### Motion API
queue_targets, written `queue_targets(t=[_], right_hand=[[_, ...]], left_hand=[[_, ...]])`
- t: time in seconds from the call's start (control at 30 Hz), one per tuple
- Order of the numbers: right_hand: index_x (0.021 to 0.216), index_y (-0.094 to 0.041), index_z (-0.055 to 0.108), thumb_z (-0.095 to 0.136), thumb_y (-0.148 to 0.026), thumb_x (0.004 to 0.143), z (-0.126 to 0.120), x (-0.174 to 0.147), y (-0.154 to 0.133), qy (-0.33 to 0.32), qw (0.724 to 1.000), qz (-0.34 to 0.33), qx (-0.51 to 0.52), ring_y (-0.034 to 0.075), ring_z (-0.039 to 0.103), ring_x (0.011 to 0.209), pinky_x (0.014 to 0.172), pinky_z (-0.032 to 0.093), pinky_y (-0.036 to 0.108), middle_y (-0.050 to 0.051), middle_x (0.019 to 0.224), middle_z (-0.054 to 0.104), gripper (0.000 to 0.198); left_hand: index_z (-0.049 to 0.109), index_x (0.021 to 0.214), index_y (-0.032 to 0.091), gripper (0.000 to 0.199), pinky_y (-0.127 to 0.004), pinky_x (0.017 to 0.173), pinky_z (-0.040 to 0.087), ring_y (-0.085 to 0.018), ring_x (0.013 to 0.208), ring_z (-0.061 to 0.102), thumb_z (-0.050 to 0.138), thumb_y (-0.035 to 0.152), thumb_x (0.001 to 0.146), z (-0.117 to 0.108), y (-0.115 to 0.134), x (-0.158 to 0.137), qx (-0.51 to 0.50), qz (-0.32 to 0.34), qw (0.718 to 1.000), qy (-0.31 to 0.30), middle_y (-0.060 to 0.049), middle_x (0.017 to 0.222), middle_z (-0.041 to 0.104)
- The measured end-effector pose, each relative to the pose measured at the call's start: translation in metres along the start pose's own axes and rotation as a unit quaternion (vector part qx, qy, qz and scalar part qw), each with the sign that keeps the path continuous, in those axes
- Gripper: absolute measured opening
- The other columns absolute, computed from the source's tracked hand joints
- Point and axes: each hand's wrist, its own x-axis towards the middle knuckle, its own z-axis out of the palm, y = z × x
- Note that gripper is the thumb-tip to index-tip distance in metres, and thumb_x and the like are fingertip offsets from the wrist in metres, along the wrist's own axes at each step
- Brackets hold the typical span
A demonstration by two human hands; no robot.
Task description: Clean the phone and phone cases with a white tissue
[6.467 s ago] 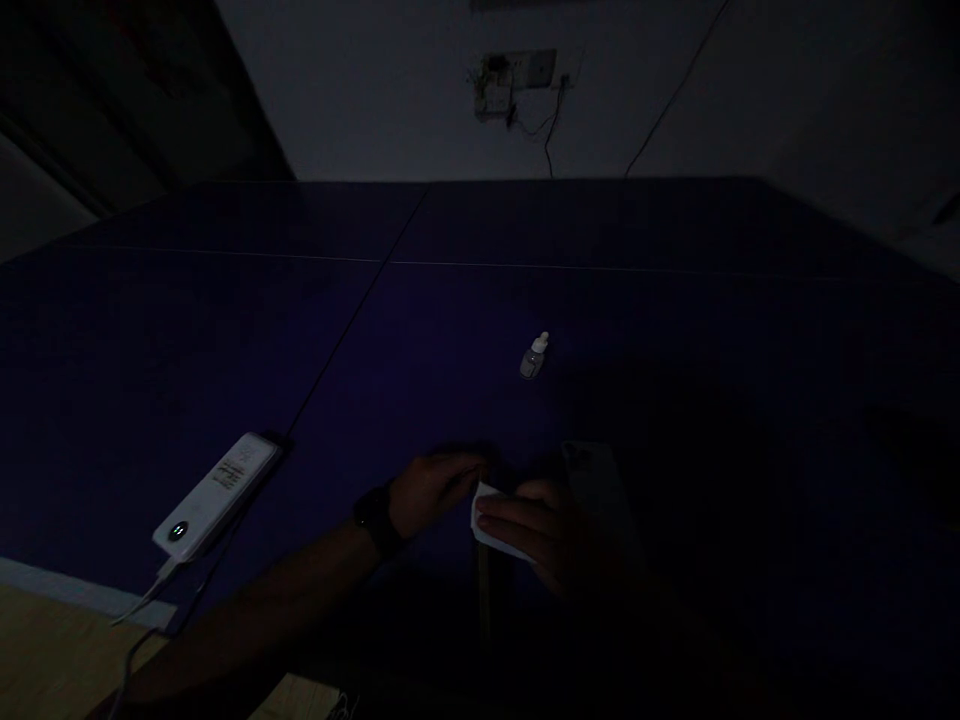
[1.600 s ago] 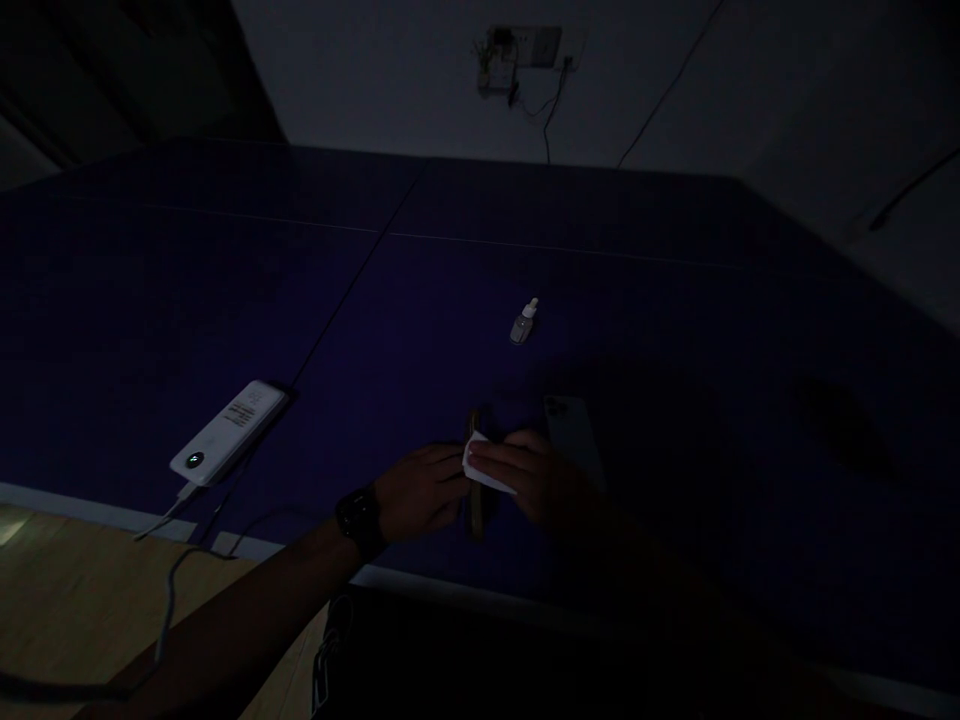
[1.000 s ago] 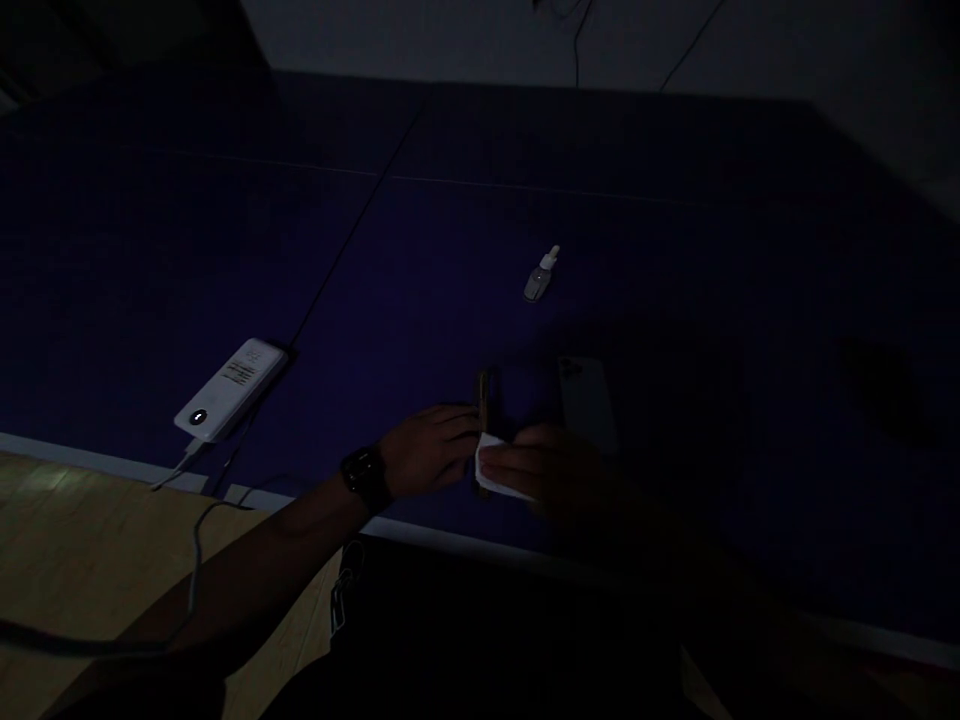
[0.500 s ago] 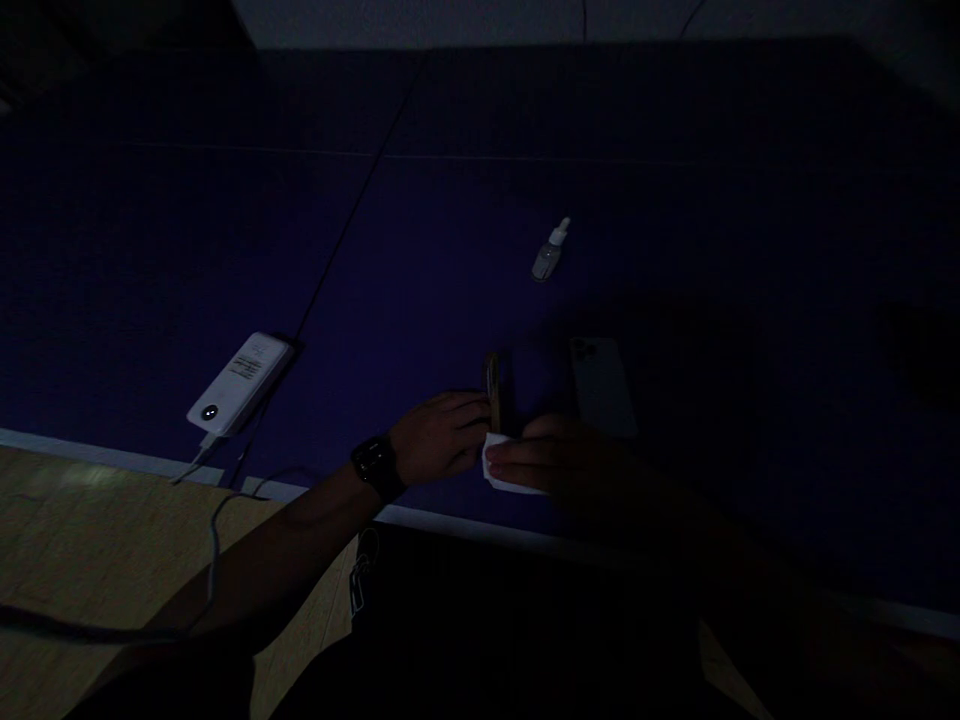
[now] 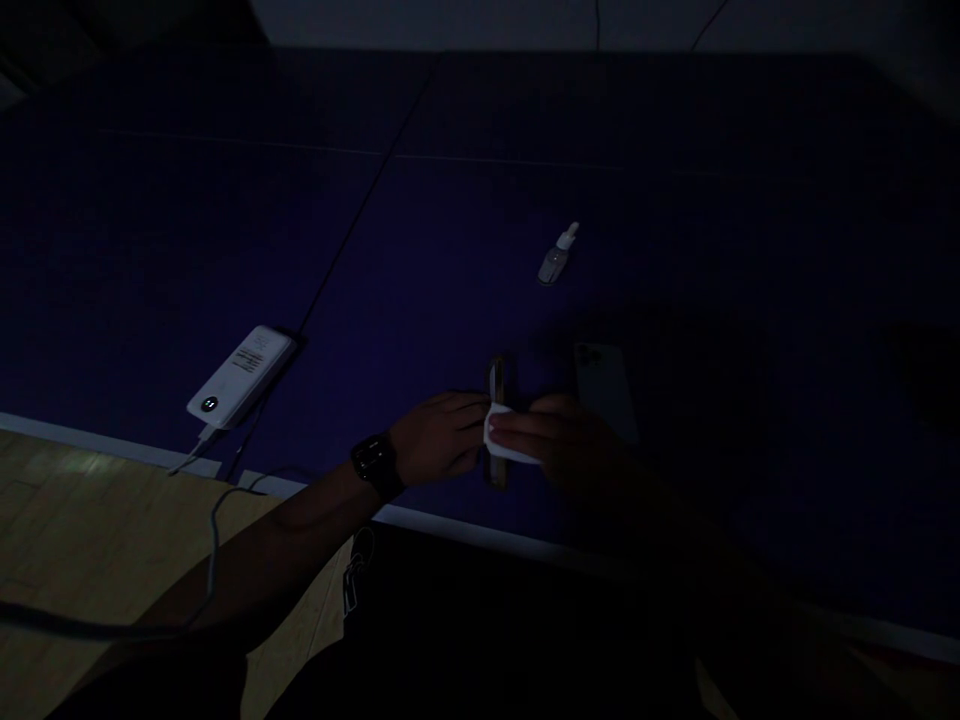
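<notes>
In dim light, my left hand (image 5: 442,432) is closed on the left side of a narrow phone case (image 5: 496,472) with a brownish rim, held on edge over the table. The kind of this piece is hard to confirm in the dark. My right hand (image 5: 559,440) pinches a folded white wipe (image 5: 514,456) and presses it against the middle of the case. To the right of the case, partly behind my right hand, a grey phone (image 5: 604,385) lies with its camera side up. A small clear bottle (image 5: 553,266) with a white top lies farther back.
A white power bank (image 5: 244,375) with a cable (image 5: 196,452) plugged in lies at the left of the dark blue table (image 5: 420,250). Another cable (image 5: 215,545) hangs past the front edge, over my left forearm. A pale wall stands behind the table.
My right hand and the wipe have moved away from me along the case, from its near end to its middle. The near end of the case now shows below the wipe.
</notes>
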Motion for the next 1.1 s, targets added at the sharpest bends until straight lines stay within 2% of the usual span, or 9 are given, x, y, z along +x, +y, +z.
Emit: queue_targets(t=[0.1, 0.23, 0.33, 0.43, 0.53, 0.7, 0.77, 0.97, 1.1], right_hand=[[0.127, -0.016, 0.062, 0.034, -0.013, 0.104, 0.006, 0.002, 0.009, 0.0, 0.999, 0.032, -0.032, 0.02, 0.06, 0.099, 0.085, 0.051, 0.037, 0.011, 0.127, 0.069, 0.037], [0.127, -0.021, 0.062, 0.035, -0.016, 0.105, -0.001, -0.006, -0.004, -0.027, 0.998, -0.038, 0.043, 0.017, 0.062, 0.099, 0.084, 0.051, 0.032, 0.006, 0.117, 0.074, 0.035], [0.124, -0.018, 0.062, 0.037, -0.012, 0.105, -0.006, -0.007, -0.011, -0.04, 0.995, -0.053, 0.069, 0.015, 0.062, 0.099, 0.084, 0.051, 0.029, 0.005, 0.114, 0.074, 0.033], [0.129, -0.016, 0.061, 0.036, -0.007, 0.101, -0.003, -0.002, 0.001, -0.043, 0.999, -0.026, 0.013, 0.018, 0.06, 0.103, 0.086, 0.05, 0.034, 0.008, 0.125, 0.071, 0.038], [0.136, -0.018, 0.058, 0.04, -0.007, 0.098, 0.001, 0.002, 0.011, -0.08, 0.996, 0.029, -0.041, 0.022, 0.058, 0.105, 0.088, 0.049, 0.039, 0.009, 0.135, 0.065, 0.044], [0.133, -0.026, 0.061, 0.038, -0.011, 0.101, 0.0, -0.01, -0.006, -0.098, 0.994, -0.028, 0.03, 0.018, 0.061, 0.102, 0.086, 0.05, 0.033, 0.002, 0.124, 0.071, 0.042], [0.133, -0.028, 0.061, 0.037, -0.012, 0.102, 0.001, -0.011, -0.008, -0.1, 0.994, -0.031, 0.029, 0.017, 0.062, 0.102, 0.085, 0.051, 0.032, 0.001, 0.123, 0.072, 0.043], [0.135, -0.016, 0.059, 0.035, -0.008, 0.1, 0.005, 0.001, 0.016, -0.073, 0.997, 0.017, -0.026, 0.02, 0.061, 0.101, 0.084, 0.051, 0.038, 0.01, 0.134, 0.066, 0.043], [0.127, -0.021, 0.063, 0.032, -0.015, 0.104, 0.0, -0.009, -0.001, -0.083, 0.996, -0.034, 0.028, 0.017, 0.062, 0.099, 0.084, 0.052, 0.034, 0.005, 0.124, 0.071, 0.039]], left_hand=[[0.059, 0.118, 0.017, 0.027, -0.044, 0.105, 0.049, -0.027, 0.128, 0.053, 0.051, 0.02, 0.092, 0.0, 0.0, 0.0, 0.007, 0.01, 1.0, 0.005, -0.012, 0.125, 0.063], [0.059, 0.114, 0.017, 0.022, -0.043, 0.104, 0.049, -0.026, 0.127, 0.054, 0.051, 0.021, 0.094, -0.001, 0.0, 0.0, 0.003, 0.01, 1.0, 0.006, -0.011, 0.121, 0.065], [0.06, 0.109, 0.019, 0.018, -0.042, 0.104, 0.05, -0.026, 0.127, 0.054, 0.05, 0.022, 0.094, -0.002, 0.001, 0.0, 0.001, 0.008, 1.0, -0.003, -0.009, 0.12, 0.065], [0.06, 0.111, 0.018, 0.02, -0.043, 0.103, 0.05, -0.027, 0.127, 0.054, 0.051, 0.022, 0.094, -0.001, 0.001, 0.0, 0.007, 0.004, 1.0, 0.007, -0.01, 0.121, 0.065], [0.058, 0.116, 0.019, 0.025, -0.045, 0.104, 0.049, -0.027, 0.128, 0.052, 0.051, 0.021, 0.093, 0.0, 0.001, 0.0, 0.009, 0.006, 1.0, 0.008, -0.011, 0.125, 0.063], [0.06, 0.113, 0.018, 0.021, -0.043, 0.104, 0.05, -0.026, 0.127, 0.054, 0.05, 0.026, 0.097, 0.0, -0.001, 0.0, -0.008, 0.013, 1.0, 0.007, -0.011, 0.122, 0.064], [0.06, 0.111, 0.018, 0.02, -0.042, 0.105, 0.049, -0.026, 0.127, 0.054, 0.05, 0.026, 0.097, 0.0, -0.001, 0.0, -0.009, 0.016, 1.0, 0.005, -0.01, 0.122, 0.064], [0.058, 0.118, 0.018, 0.026, -0.044, 0.104, 0.049, -0.027, 0.127, 0.054, 0.05, 0.02, 0.093, 0.002, 0.0, -0.001, 0.008, 0.015, 1.0, 0.017, -0.012, 0.125, 0.064], [0.059, 0.113, 0.017, 0.021, -0.043, 0.105, 0.049, -0.027, 0.126, 0.055, 0.05, 0.023, 0.095, 0.0, 0.0, 0.001, -0.008, 0.01, 1.0, 0.004, -0.011, 0.122, 0.065]])
